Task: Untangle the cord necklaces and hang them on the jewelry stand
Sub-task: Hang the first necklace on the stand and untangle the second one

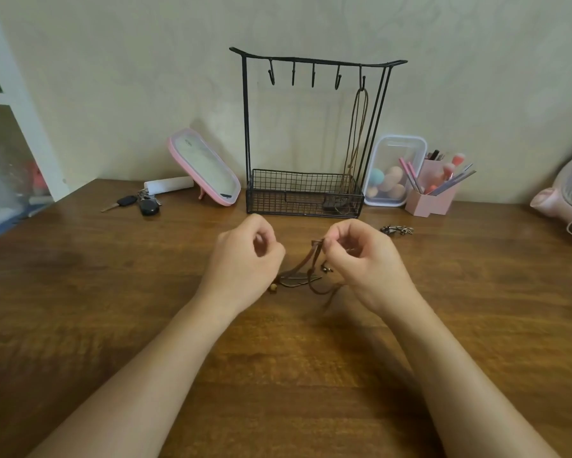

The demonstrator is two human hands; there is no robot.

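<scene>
A black wire jewelry stand (311, 62) with several hooks and a mesh basket stands at the back of the wooden table. One brown cord necklace (357, 133) hangs from its rightmost hook, its pendant down in the basket. In front of the stand, my right hand (360, 259) pinches a loop of a brown cord necklace (312, 262) whose leaf pendant (299, 280) and bead lie on the table. My left hand (248, 259) hovers beside it with fingers curled; whether it grips the cord is hidden.
A pink tilted mirror (205, 166) and car keys (139, 203) lie left of the stand. A clear box of sponges (393, 173) and a pink brush holder (433, 190) sit to its right. A small metal pendant (397, 230) lies nearby, a pink fan (569, 200) at far right.
</scene>
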